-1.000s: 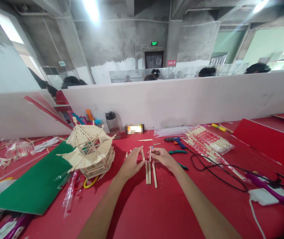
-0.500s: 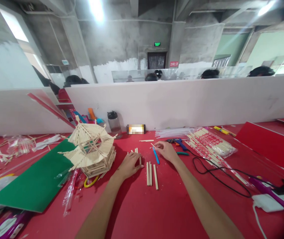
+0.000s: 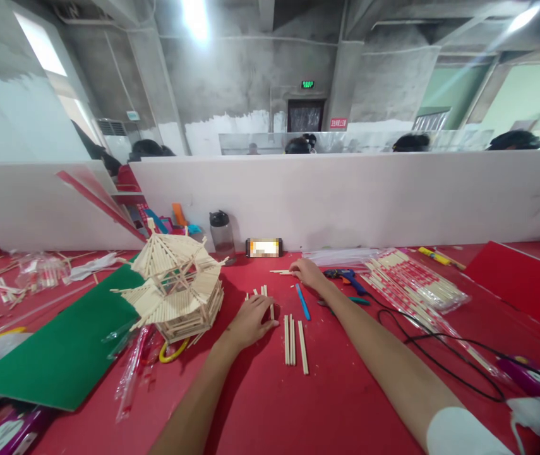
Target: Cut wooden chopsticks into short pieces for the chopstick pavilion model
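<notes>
My left hand (image 3: 253,320) rests on the red table with its thumb and fingers apart. Short wooden sticks (image 3: 264,291) stick out beyond its fingers, which partly cover them. Farther forward, my right hand (image 3: 307,274) has its fingertips pinched at the near end of some thin wooden sticks (image 3: 279,272). A blue pen-like tool (image 3: 303,302) lies just below that hand. Between my forearms lie several cut sticks (image 3: 290,341) side by side. To the left stands a pavilion model (image 3: 177,284) built of wooden sticks.
A green board (image 3: 61,341) lies under the model's left side. A bottle (image 3: 222,235) and a phone (image 3: 264,248) stand by the white partition (image 3: 355,196). On the right are a blue glue gun (image 3: 345,275), its black cable, green-handled pliers (image 3: 357,301) and bagged sticks (image 3: 421,281).
My right hand has moved slightly forward, bringing the small stick piece in its fingertips to the thin sticks at the back. My left hand stays in place. The view has shifted a little.
</notes>
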### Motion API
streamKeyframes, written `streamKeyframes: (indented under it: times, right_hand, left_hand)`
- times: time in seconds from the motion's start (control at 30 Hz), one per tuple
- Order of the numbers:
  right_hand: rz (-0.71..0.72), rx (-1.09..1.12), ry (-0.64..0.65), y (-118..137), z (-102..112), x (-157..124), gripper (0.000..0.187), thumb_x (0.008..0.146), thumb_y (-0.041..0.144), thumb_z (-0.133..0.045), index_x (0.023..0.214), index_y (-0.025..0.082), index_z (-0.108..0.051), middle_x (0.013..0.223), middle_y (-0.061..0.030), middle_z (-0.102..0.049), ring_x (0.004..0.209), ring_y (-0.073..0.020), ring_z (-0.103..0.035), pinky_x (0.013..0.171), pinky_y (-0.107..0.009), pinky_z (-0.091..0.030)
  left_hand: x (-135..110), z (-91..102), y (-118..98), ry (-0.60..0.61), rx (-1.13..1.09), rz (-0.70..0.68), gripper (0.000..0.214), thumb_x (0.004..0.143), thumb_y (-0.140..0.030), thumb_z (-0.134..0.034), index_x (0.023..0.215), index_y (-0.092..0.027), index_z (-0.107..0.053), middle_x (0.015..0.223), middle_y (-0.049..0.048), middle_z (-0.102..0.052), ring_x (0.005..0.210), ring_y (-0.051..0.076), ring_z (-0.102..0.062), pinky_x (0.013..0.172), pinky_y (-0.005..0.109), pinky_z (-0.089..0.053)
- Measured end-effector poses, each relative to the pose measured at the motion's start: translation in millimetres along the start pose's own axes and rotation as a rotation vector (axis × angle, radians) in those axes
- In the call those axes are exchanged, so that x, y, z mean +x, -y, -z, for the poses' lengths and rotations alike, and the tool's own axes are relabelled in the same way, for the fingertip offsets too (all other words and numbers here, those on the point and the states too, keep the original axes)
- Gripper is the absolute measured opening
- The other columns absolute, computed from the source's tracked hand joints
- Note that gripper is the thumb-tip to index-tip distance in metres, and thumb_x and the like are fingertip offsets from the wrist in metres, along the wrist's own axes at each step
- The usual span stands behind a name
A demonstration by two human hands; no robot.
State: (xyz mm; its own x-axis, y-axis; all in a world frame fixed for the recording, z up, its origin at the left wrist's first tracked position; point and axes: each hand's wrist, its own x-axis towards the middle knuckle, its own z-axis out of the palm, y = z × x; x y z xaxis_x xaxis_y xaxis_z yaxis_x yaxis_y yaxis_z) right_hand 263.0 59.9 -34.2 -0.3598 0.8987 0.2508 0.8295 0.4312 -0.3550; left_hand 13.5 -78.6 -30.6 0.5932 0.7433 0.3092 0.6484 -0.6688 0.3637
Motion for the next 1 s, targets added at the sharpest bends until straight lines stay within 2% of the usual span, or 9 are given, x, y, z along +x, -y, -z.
streamKeyframes:
  times: [0.13,0.27,0.6,0.77,1.0]
  right_hand:
    - [-0.046,-0.003,-0.043,-13,2,2,0.022,0.082,0.013,-0.059,0.1,0.017,-0.072,0.101,-0.0083,-0.073,0.094,-0.019,-0.064,0.083,-0.026,-0.043]
    - [-0.063,-0.006,-0.038,-22,8,-1,0.021,0.082,0.015,-0.059,0.099,0.018,-0.072,0.096,-0.0064,-0.074,0.089,-0.0177,-0.065,0.078,-0.024,-0.044]
    - [-0.087,-0.041,0.001,-12,3,13,0.019,0.08,0.013,-0.063,0.094,0.02,-0.073,0.098,-0.007,-0.073,0.094,-0.02,-0.064,0.081,-0.025,-0.043]
    - [-0.108,-0.06,-0.01,-11,-3,9,0.016,0.079,0.024,-0.07,0.094,0.018,-0.073,0.095,-0.0085,-0.072,0.09,-0.0204,-0.064,0.078,-0.026,-0.043]
    - [-0.096,-0.049,-0.004,-8,-4,4,0.01,0.082,0.022,-0.066,0.088,0.019,-0.074,0.089,-0.0055,-0.074,0.086,-0.0183,-0.066,0.075,-0.024,-0.043]
  left_hand:
    - [0,1.3,-1,0.003,0.01,0.019,0.044,0.085,-0.047,-0.061,0.121,-0.022,-0.053,0.119,0.0102,-0.062,0.113,0.027,-0.053,0.097,0.041,-0.041]
    - [0,2.1,-1,0.009,0.001,0.015,0.046,0.086,-0.048,-0.059,0.123,-0.021,-0.053,0.12,0.011,-0.062,0.114,0.027,-0.052,0.099,0.042,-0.041]
    - [0,-2.4,3,-0.021,-0.008,0.001,0.046,0.085,-0.048,-0.062,0.124,-0.024,-0.053,0.121,0.0091,-0.061,0.116,0.027,-0.052,0.1,0.042,-0.04]
    - [-1,-0.7,2,-0.014,0.006,-0.007,0.046,0.085,-0.049,-0.061,0.123,-0.024,-0.053,0.122,0.0093,-0.061,0.116,0.027,-0.052,0.101,0.042,-0.04]
    - [-1,-0.3,3,-0.029,0.013,-0.01,0.047,0.085,-0.051,-0.059,0.124,-0.024,-0.054,0.125,0.0103,-0.058,0.12,0.027,-0.05,0.103,0.043,-0.039]
